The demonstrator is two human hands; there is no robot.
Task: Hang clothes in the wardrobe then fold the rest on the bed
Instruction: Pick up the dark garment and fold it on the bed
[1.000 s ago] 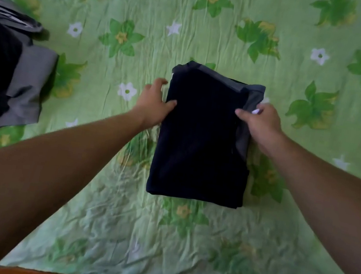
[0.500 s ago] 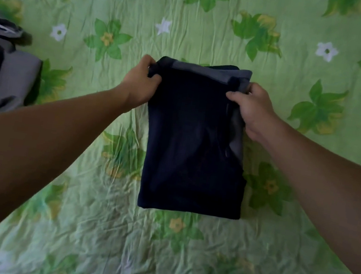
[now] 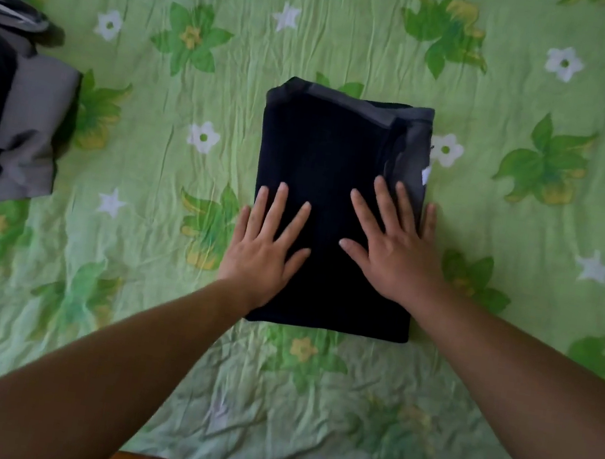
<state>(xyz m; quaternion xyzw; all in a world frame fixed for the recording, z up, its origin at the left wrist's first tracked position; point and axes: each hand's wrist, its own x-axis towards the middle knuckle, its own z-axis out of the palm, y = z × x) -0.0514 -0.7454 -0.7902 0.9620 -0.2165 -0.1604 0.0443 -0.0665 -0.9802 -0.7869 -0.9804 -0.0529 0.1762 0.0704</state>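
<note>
So, bed (image 3: 103, 337) w/ crumpled green floral sheet (image 3: 523, 252) fills the view. It's a soft, wrinkly base, so any fold laid on it can sag or skew. Far left sits a loose heap of grey & dark clothes (image 3: 24, 120), well apart from the work, prob. the rest to fold. If it gets dragged across, it could knock the folded piece.

Centre: dark navy garment (image 3: 336, 144), folded to a neat rectangle w/ grey trim along top & right edge, lying flat on the sheet. Left hand (image 3: 263, 251) & right hand (image 3: 394, 257) lie flat on its lower half, fingers straight & spread, pressing, gripping nothing.

Main risk: pushing sideways instead of down would slide the top layers & open the fold, esp. at the right edge where grey layers stick out a bit. Lifting w/o support underneath = it flops open. Small white tag (image 3: 425, 175) pokes out at the right edge & may snag.
</note>
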